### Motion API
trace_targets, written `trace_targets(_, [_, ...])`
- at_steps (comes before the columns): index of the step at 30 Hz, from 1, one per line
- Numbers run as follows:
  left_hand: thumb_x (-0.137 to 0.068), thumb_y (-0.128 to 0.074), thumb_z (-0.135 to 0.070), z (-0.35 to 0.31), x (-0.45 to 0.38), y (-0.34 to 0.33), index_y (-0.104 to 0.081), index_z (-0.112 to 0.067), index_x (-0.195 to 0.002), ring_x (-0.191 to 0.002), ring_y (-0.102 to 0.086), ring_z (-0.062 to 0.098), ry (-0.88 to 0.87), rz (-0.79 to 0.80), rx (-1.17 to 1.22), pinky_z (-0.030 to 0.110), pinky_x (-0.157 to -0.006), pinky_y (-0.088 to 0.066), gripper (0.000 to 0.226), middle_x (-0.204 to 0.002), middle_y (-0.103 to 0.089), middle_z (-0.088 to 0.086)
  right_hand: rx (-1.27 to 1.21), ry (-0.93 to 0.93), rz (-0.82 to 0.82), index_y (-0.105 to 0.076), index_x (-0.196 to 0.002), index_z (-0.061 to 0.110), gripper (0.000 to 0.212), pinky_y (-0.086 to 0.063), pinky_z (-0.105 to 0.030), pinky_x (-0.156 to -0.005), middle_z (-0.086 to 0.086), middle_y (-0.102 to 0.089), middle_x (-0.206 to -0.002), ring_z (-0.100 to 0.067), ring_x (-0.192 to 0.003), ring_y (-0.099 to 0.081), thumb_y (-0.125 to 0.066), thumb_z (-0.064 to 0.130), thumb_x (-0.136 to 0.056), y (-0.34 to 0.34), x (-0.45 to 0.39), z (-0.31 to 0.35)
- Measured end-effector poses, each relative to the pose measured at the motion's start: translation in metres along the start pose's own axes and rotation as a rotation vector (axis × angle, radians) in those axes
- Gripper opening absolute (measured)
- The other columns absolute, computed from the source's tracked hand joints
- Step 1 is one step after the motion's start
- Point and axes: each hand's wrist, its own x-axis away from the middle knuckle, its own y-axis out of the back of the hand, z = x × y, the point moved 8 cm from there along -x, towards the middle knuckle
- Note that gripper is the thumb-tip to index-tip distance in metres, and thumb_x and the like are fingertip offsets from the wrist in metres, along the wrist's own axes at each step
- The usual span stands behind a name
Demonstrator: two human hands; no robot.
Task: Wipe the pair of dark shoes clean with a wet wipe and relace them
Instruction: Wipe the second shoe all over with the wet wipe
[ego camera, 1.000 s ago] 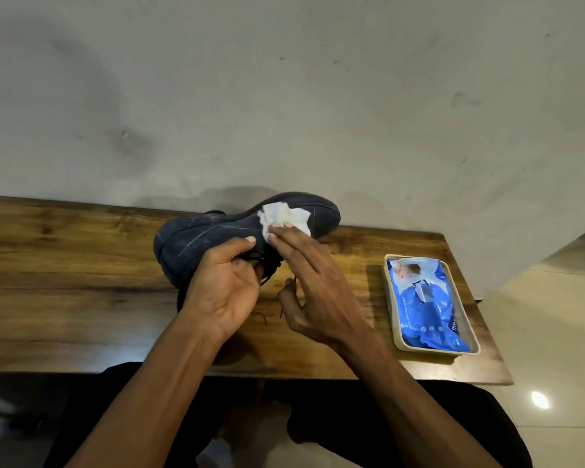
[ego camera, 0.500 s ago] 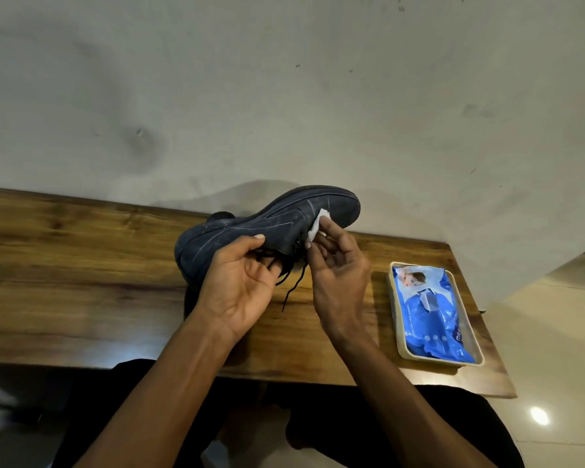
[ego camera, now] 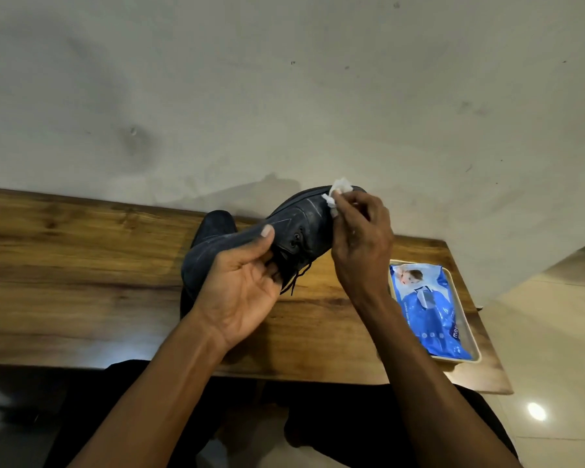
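A dark blue shoe [ego camera: 247, 241] is held above the wooden table [ego camera: 81, 265], toe raised to the upper right and heel to the left. My left hand [ego camera: 240, 285] grips it around the middle, thumb on the upper. A crumpled white wet wipe [ego camera: 338, 192] is pinched in my right hand [ego camera: 362, 241] and lies against the toe. A loose dark lace [ego camera: 298, 278] dangles below the eyelets. Behind the held shoe, part of a second dark shoe [ego camera: 217, 221] shows on the table.
A blue pack of wet wipes [ego camera: 426, 309] lies in a beige tray [ego camera: 466, 315] at the table's right end. A pale wall stands directly behind the table. Tiled floor lies to the right. My dark-clothed legs are under the near edge.
The shoe's toe has tilted up and to the right. My right hand has carried the wipe from the side of the upper up to the toe tip.
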Motion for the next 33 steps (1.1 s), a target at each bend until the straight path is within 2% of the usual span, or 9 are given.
trace_targets(3, [-0.08,-0.061,-0.014,0.005,0.0,-0.003,-0.062,-0.005,-0.126,-0.117,-0.063,0.022,0.016,0.002,-0.046,0.027,-0.095,-0.05,0.047,-0.126,-0.068,0.012,-0.029,-0.017,-0.006,-0.07,-0.127,0.005,0.032,-0.046,-0.016,-0.095,-0.016,-0.062,-0.118,-0.028,-0.109,-0.061,-0.06,0.002,-0.097,0.001,-0.001,0.0])
trace_targets(5, [-0.081,-0.061,-0.014,0.006,-0.002,-0.004,-0.065,-0.006,-0.122,-0.113,-0.064,0.021,0.024,0.0,-0.075,0.026,-0.092,-0.048,0.042,-0.124,-0.069,0.012,-0.069,0.041,0.061,-0.069,-0.127,0.003,0.032,-0.049,-0.022,-0.096,-0.017,-0.063,-0.119,-0.027,-0.11,-0.061,-0.056,0.004,-0.099,-0.008,0.006,0.016])
trace_targets(8, [-0.089,-0.058,-0.019,0.004,-0.003,-0.007,-0.063,-0.005,-0.127,-0.12,-0.063,0.023,0.02,0.046,-0.087,0.031,-0.103,-0.045,0.041,-0.129,-0.067,0.014,-0.117,0.114,0.161,-0.067,-0.132,0.004,0.04,-0.048,-0.025,-0.099,-0.016,-0.062,-0.122,-0.027,-0.115,-0.059,-0.046,0.015,-0.099,-0.017,0.016,0.036])
trace_targets(11, [-0.091,-0.057,-0.018,0.003,-0.004,-0.002,-0.061,-0.005,-0.13,-0.124,-0.061,0.025,0.003,0.009,-0.078,0.034,-0.107,-0.044,0.042,-0.131,-0.066,0.015,-0.072,0.187,0.183,-0.066,-0.133,0.005,0.042,-0.044,-0.023,-0.1,-0.019,-0.061,-0.124,-0.028,-0.114,-0.057,-0.046,0.011,-0.097,-0.013,0.014,0.037])
trace_targets(14, [-0.085,-0.06,-0.015,0.002,-0.005,0.0,-0.059,-0.004,-0.132,-0.126,-0.06,0.028,0.004,-0.027,-0.049,0.037,-0.111,-0.042,0.049,-0.13,-0.066,0.016,0.016,0.122,0.114,-0.067,-0.133,0.008,0.044,-0.048,-0.03,-0.097,-0.02,-0.058,-0.122,-0.03,-0.113,-0.055,-0.044,0.009,-0.095,-0.003,0.002,0.018])
trace_targets(17, [-0.084,-0.06,-0.013,0.005,-0.005,0.0,-0.059,-0.003,-0.132,-0.125,-0.061,0.029,0.017,-0.051,-0.013,0.04,-0.114,-0.04,0.049,-0.128,-0.067,0.017,0.036,0.063,0.074,-0.069,-0.131,0.009,0.046,-0.048,-0.029,-0.093,-0.02,-0.059,-0.118,-0.03,-0.11,-0.057,-0.04,0.016,-0.095,0.002,0.0,0.012])
trace_targets(19, [-0.089,-0.057,-0.012,0.005,-0.004,-0.001,-0.058,-0.002,-0.132,-0.124,-0.061,0.03,0.024,-0.045,-0.003,0.042,-0.114,-0.04,0.044,-0.128,-0.067,0.018,0.019,0.082,0.098,-0.068,-0.131,0.007,0.047,-0.047,-0.027,-0.092,-0.021,-0.058,-0.117,-0.03,-0.108,-0.057,-0.04,0.019,-0.096,-0.002,0.009,0.022])
trace_targets(27, [-0.093,-0.055,-0.019,-0.008,-0.002,0.003,-0.059,-0.003,-0.132,-0.121,-0.063,0.029,-0.02,-0.017,-0.081,0.04,-0.109,-0.044,0.042,-0.128,-0.067,0.017,0.034,0.106,0.141,-0.063,-0.139,0.009,0.047,-0.046,-0.024,-0.091,-0.018,-0.057,-0.117,-0.027,-0.108,-0.058,-0.044,0.004,-0.096,-0.001,0.035,0.032])
trace_targets(33, [-0.087,-0.059,-0.015,-0.018,-0.002,0.006,-0.061,-0.001,-0.126,-0.118,-0.065,0.027,-0.105,-0.016,-0.273,0.038,-0.102,-0.05,0.041,-0.124,-0.069,0.016,0.067,0.137,0.143,-0.064,-0.137,0.011,0.049,-0.046,-0.028,-0.086,-0.021,-0.056,-0.117,-0.03,-0.107,-0.057,-0.041,0.002,-0.095,-0.002,0.032,0.031])
